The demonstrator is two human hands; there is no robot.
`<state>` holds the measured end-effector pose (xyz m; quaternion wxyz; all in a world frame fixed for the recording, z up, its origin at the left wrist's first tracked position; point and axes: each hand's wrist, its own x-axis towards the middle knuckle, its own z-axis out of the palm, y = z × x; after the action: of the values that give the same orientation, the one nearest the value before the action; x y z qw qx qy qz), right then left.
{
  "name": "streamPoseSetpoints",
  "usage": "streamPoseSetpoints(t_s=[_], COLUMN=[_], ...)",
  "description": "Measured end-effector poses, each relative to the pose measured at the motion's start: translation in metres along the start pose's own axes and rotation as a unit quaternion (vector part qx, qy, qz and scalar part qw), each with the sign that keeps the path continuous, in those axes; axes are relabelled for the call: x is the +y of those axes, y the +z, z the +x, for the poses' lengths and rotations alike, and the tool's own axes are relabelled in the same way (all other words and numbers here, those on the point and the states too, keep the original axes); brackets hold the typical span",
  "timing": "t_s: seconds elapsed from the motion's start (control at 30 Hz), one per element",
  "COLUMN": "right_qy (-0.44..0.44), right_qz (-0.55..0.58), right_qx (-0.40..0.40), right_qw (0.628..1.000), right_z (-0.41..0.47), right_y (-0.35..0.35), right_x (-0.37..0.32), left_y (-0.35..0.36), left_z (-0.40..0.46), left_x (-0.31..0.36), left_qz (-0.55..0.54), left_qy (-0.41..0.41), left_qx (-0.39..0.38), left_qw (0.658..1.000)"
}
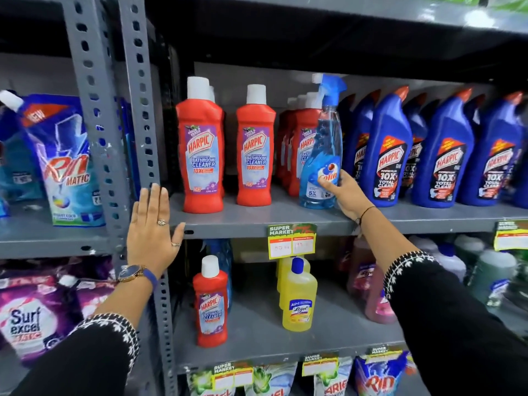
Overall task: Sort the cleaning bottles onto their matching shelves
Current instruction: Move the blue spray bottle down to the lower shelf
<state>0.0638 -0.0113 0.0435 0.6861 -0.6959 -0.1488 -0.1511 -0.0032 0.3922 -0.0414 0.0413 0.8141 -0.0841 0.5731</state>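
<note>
A clear blue Colin spray bottle (321, 155) stands upright on the middle shelf (257, 218), between red Harpic bottles (201, 147) and dark blue Harpic bottles (385, 150). My right hand (344, 192) grips its lower part from the right. My left hand (153, 227) lies flat and open against the grey shelf upright (140, 110), holding nothing. On the shelf below stand a lone small red Harpic bottle (211, 304), yellow Lizol bottles (298, 295) and pink bottles (371, 290).
Detergent pouches (Rin (65, 161), Surf excel (31, 321)) fill the left bay. More pouches (383, 378) hang under the lowest shelf. A price tag (291, 241) clips onto the middle shelf's front edge. White and green bottles (485, 275) stand at the lower right.
</note>
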Motion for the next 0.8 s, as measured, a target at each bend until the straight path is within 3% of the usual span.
streamPoseSetpoints(t_s=[0.37, 0.8], right_qy=[-0.015, -0.045], right_qz=[-0.045, -0.074], right_qx=[0.070, 0.129], right_qw=[0.996, 0.988], right_z=[-0.027, -0.137], right_y=[-0.030, -0.089], right_x=[-0.008, -0.009], left_y=[0.000, 0.000], left_z=[0.000, -0.001], left_x=[0.001, 0.001], left_qz=[-0.006, -0.023], left_qy=[0.003, 0.001], left_qx=[-0.001, 0.006], left_qw=[1.000, 1.000])
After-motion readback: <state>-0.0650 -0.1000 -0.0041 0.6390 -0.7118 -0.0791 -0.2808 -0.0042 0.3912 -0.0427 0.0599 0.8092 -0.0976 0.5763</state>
